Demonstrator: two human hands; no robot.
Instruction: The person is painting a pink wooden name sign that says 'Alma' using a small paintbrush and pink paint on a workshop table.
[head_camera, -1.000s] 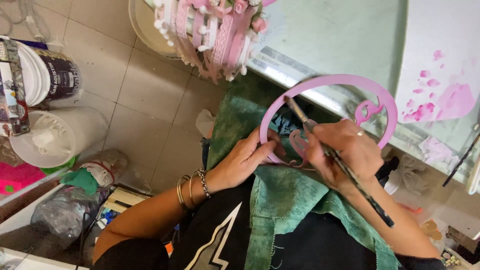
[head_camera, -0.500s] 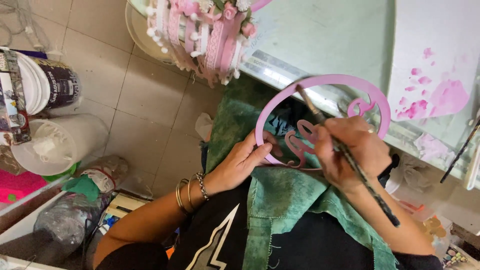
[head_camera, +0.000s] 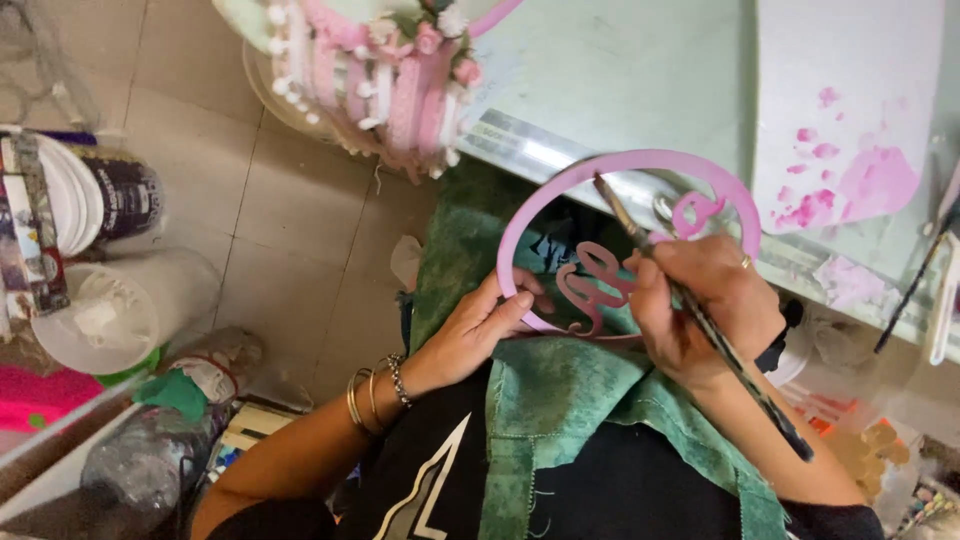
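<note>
My left hand (head_camera: 478, 328) grips the lower left rim of a pink ring-shaped cutout (head_camera: 560, 190) with curly lettering inside it. The ring is held over my lap, above a green cloth (head_camera: 560, 400). My right hand (head_camera: 705, 305) holds a thin paintbrush (head_camera: 730, 360) like a pen. Its bristle end points up and left, inside the ring near the upper rim. Bracelets circle my left wrist.
A pale green table edge (head_camera: 620, 90) lies ahead, with a white sheet smeared with pink paint (head_camera: 850, 110). A pink and white decorated round piece (head_camera: 380, 70) overhangs the table's left end. Paint tubs (head_camera: 100, 200), a plastic bottle (head_camera: 150, 450) and clutter stand on the tiled floor at left.
The ring has shifted slightly down and left in view. My right hand has moved with the brush along the lettering inside the ring.
</note>
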